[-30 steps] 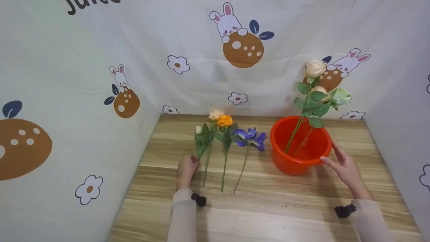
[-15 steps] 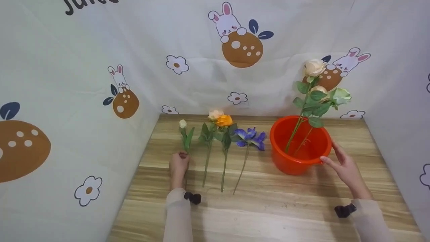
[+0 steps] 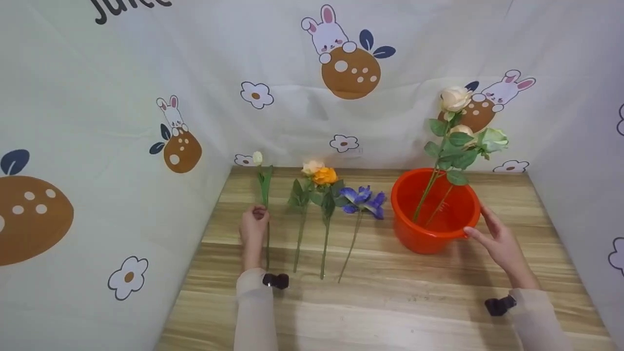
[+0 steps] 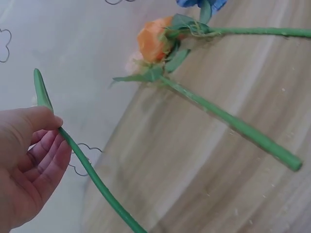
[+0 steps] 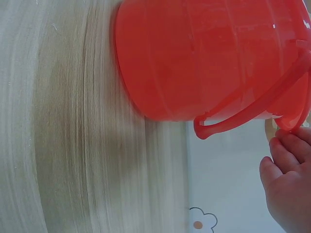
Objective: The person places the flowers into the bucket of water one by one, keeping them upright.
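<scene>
thumb and fingers of the left hand [image 3: 254, 226] pinch the stem of a white flower [image 3: 264, 187] just below its leaves. the bud points out beyond the fingertips, and the rest of the stem runs back beside the wrist; a hold this close to the leaves probably keeps the heavier end steady. whether the stem's lower end touches the table [image 3: 365, 312], i cannot tell.

fingers of the right hand [image 3: 499, 246] are spread and fairly straight, with thumb and fingertips touching the bucket [image 3: 419, 239] at its rim; such a light touch is most likely there to steady it, not to lift it.

just right of the left fingers, an orange flower [image 3: 325, 176] and a pink flower [image 3: 312, 168] lie on the table, the pink head partly behind the orange one, then a blue flower [image 3: 360, 196] further right. their heads all face away from the wrists, and the stems lie apart, which should leave each one free to be pinched alone.

left of the right fingers, the bucket stands upright, its handle [image 5: 262, 106] hanging down the outside. a cream rose [image 3: 456, 99], a second cream rose [image 3: 460, 129] behind leaves and a green rose [image 3: 493, 141] rise from it, slanting, so the wall seems to prop them.

beyond all the fingers hangs patterned cloth [image 3: 219, 58].
</scene>
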A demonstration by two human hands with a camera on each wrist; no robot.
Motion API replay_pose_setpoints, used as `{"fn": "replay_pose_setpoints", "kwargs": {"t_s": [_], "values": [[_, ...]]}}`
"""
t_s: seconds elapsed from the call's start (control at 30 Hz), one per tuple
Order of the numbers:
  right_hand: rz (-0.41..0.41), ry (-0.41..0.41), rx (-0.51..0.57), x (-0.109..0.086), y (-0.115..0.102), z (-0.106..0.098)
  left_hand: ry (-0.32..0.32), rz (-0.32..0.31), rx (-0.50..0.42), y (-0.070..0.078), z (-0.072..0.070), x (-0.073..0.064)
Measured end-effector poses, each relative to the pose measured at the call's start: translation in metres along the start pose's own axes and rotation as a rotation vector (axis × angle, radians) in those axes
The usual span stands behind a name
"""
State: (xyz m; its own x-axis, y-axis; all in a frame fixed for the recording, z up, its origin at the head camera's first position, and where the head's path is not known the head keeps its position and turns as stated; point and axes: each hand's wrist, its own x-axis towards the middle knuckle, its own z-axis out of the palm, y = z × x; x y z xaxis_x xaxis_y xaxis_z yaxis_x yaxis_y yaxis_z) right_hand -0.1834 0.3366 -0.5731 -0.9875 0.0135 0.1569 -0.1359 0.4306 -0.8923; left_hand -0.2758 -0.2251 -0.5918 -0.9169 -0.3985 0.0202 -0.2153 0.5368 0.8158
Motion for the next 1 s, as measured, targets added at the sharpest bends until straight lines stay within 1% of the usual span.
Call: {"fn": "replay_pose_setpoints", "kwargs": {"t_s": [0.13, 0.4, 0.57, 0.7, 0.77, 0.9, 1.0], "values": [[-0.004, 0.004, -0.001, 0.0, 0.0, 0.0, 0.008, 0.018, -0.035, 0.011, -0.004, -0.001], [-0.007, 0.004, -0.001, 0.0, 0.0, 0.0, 0.022, 0.061, -0.184, 0.029, -0.01, -0.004], [-0.013, 0.006, 0.012, 0.0, 0.0, 0.0, 0.042, 0.1, -0.239, 0.039, -0.013, -0.005], [-0.01, 0.004, 0.018, 0.0, 0.001, 0.0, 0.048, 0.136, -0.297, 0.048, -0.014, -0.006], [-0.009, 0.004, 0.016, 0.0, 0.001, 0.0, 0.048, 0.141, -0.331, 0.053, -0.014, -0.006], [-0.002, -0.001, 0.014, 0.001, 0.001, 0.0, 0.046, 0.158, -0.412, 0.066, -0.013, -0.008], [0.005, -0.004, 0.013, 0.001, 0.001, 0.0, 0.048, 0.181, -0.448, 0.077, -0.011, -0.009]]}}
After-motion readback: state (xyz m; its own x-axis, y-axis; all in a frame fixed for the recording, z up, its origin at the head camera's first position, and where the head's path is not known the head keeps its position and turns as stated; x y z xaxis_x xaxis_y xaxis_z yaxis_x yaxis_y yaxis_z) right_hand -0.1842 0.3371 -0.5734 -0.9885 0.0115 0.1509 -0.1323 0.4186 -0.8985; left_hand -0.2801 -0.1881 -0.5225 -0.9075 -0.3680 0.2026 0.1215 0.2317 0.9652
